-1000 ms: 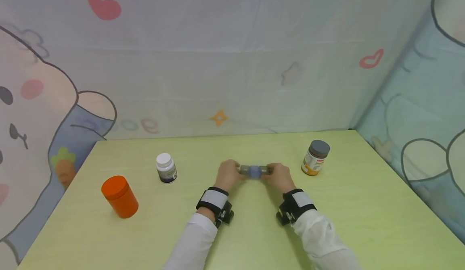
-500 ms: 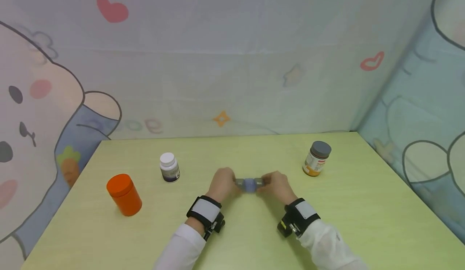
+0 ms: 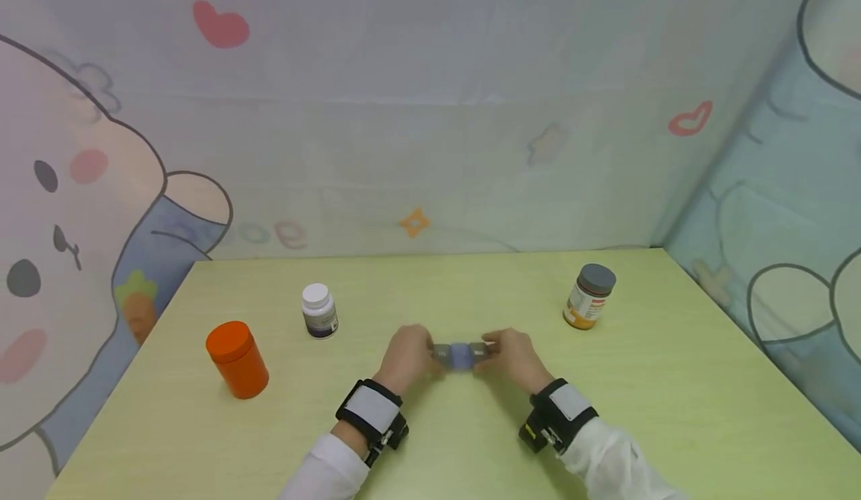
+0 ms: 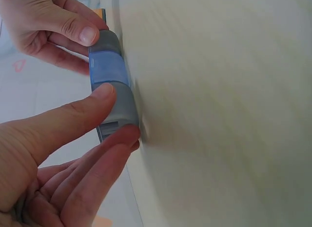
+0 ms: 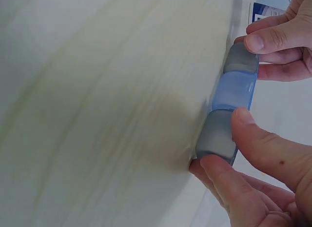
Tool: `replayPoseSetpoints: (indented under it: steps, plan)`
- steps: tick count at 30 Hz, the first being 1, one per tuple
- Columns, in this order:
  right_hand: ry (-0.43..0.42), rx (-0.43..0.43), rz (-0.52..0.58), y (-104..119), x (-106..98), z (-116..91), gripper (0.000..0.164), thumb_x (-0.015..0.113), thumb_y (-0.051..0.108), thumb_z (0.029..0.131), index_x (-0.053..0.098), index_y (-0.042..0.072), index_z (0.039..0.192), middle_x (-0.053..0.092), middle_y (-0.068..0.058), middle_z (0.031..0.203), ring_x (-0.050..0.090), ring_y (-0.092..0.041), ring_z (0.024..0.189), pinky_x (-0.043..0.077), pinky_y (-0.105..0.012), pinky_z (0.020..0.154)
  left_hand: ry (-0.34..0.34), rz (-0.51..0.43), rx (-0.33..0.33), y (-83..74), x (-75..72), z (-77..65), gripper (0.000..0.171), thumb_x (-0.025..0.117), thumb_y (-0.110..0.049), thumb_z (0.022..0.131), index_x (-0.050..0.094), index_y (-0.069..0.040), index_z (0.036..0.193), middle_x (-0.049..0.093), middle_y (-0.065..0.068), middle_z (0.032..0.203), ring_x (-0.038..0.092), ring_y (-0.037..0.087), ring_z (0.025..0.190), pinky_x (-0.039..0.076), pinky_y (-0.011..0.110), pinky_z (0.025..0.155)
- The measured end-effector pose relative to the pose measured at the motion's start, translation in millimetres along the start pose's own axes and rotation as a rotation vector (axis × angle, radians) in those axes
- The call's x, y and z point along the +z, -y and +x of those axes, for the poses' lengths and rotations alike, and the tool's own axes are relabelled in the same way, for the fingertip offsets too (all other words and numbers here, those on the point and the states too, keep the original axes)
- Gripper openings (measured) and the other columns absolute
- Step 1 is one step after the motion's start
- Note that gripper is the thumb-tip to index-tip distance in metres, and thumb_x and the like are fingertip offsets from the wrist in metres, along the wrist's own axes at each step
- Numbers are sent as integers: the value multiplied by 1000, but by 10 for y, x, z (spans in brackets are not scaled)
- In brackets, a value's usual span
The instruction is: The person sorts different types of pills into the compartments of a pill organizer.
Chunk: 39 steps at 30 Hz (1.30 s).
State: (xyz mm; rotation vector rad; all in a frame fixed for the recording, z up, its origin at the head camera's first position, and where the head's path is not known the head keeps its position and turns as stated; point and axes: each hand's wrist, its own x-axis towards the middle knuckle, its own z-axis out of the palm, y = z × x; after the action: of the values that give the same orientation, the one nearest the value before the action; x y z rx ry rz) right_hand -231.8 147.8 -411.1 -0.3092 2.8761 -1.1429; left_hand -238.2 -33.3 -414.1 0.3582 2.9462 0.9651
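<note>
A small pill box (image 3: 460, 356), grey at both ends with a translucent blue middle, lies between my hands, at or very close to the tabletop. My left hand (image 3: 408, 358) pinches its left end; in the left wrist view the thumb (image 4: 100, 97) presses the grey lid and the fingertips (image 4: 127, 135) curl at the end. The right end is held by my right hand (image 3: 514, 362), thumb (image 5: 246, 120) on the grey section and fingers at its edge. The lids look closed. Its underside is hidden.
An orange jar (image 3: 238, 362) stands at the left of the light table (image 3: 377, 291). Behind it is a white-capped bottle (image 3: 319, 312). A grey-capped jar (image 3: 589, 297) stands at the back right. Printed cloth walls (image 3: 377, 111) border the back and sides.
Both hands have brought the pill box toward me and a little to the left, keeping hold of its ends. The head view has shifted slightly. The bottle and jars stay put.
</note>
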Motion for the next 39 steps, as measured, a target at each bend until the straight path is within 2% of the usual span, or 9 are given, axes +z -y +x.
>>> replayPoseSetpoints:
  steps: [7, 8, 14, 15, 19, 23, 28, 31, 39]
  plan:
    - [37, -99, -81, 14, -44, 49, 40, 78, 2, 64, 65, -8, 100, 67, -21, 93, 64, -31, 84, 51, -38, 74, 27, 23, 20, 40, 57, 100, 29, 85, -11, 53, 63, 1, 70, 61, 5, 65, 53, 16, 57, 45, 27, 52]
    - [42, -106, -84, 17, -52, 57, 39, 78, 2, 64, 66, -8, 99, 67, -21, 92, 64, -30, 84, 51, -38, 73, 10, 34, 57, 121, 143, 170, 33, 85, -16, 54, 64, 0, 73, 61, 5, 67, 53, 16, 58, 45, 27, 52]
    - [61, -150, -112, 38, -55, 95, 36, 78, 1, 62, 68, -7, 96, 67, -19, 90, 63, -30, 84, 50, -38, 73, -1, 86, 175, 73, 216, 209, 49, 81, -23, 63, 66, -1, 103, 67, 10, 98, 61, 21, 87, 48, 28, 74]
    - [62, -174, -134, 42, -50, 100, 36, 78, 2, 62, 68, -7, 95, 67, -19, 90, 63, -30, 84, 50, -38, 73, 18, 72, 157, -18, 147, 150, 46, 81, -19, 64, 66, 0, 103, 67, 11, 98, 61, 23, 88, 48, 29, 76]
    - [72, -323, -251, 46, -22, 110, 24, 77, 2, 63, 70, -3, 86, 68, -14, 82, 62, -24, 74, 50, -32, 67, -3, 48, 166, -43, 140, 125, 39, 82, -20, 63, 71, -5, 97, 69, 7, 90, 62, 19, 81, 48, 25, 69]
    - [87, -472, -372, 30, -14, 111, 12, 73, -1, 65, 63, 2, 70, 62, -5, 67, 46, -9, 58, 42, -22, 55, -17, 36, 172, -31, 150, 136, 39, 83, -21, 61, 72, -8, 96, 69, 5, 89, 63, 18, 81, 47, 22, 68]
    - [118, -534, -482, 58, -60, 95, 16, 71, 0, 70, 56, 5, 67, 56, -2, 62, 38, -6, 56, 37, -20, 52, -11, 26, 186, -12, 192, 174, 39, 83, -22, 61, 72, -8, 96, 69, 5, 89, 63, 18, 80, 47, 21, 67]
    - [148, -559, -522, 75, -86, 88, 15, 70, 3, 73, 56, 5, 69, 55, -2, 62, 38, -7, 56, 36, -21, 51, 1, 36, 166, -24, 197, 177, 40, 83, -22, 60, 72, -7, 96, 69, 6, 89, 63, 18, 79, 47, 21, 66]
    - [187, -603, -563, 44, -107, 105, 12, 67, 4, 76, 56, 4, 70, 56, -2, 63, 40, -6, 56, 36, -21, 51, 19, 70, 118, -89, 205, 182, 40, 84, -20, 59, 72, -8, 95, 70, 4, 88, 62, 18, 80, 47, 22, 67]
